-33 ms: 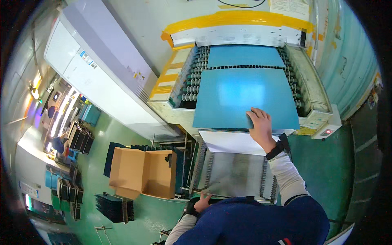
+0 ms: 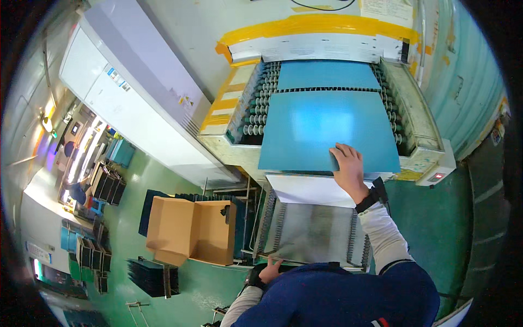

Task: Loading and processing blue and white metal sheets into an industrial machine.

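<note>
A large flat blue panel (image 2: 305,131) lies across the rollers (image 2: 253,129) of a conveyor machine, with its near edge toward me. My right hand (image 2: 348,168) rests on the panel near that edge, right of its middle, fingers laid flat on the surface. Beyond it a second blue panel (image 2: 327,75) lies on the rollers, a narrow gap between the two. Low down, my left hand (image 2: 269,270) is at the front bar of a metal rack (image 2: 310,234), its visible fingers apart and holding nothing that I can see. Part of this hand is hidden by my body.
A white sheet (image 2: 310,189) hangs below the near panel. Left of the rack stands an open cardboard box (image 2: 212,231). Dark slotted racks (image 2: 150,278) stand on the green floor. A tall white cabinet (image 2: 136,114) is left of the machine, and a person (image 2: 76,192) is far left.
The near blue panel and my right hand have shifted very slightly to the right. My left hand has stayed in place.
</note>
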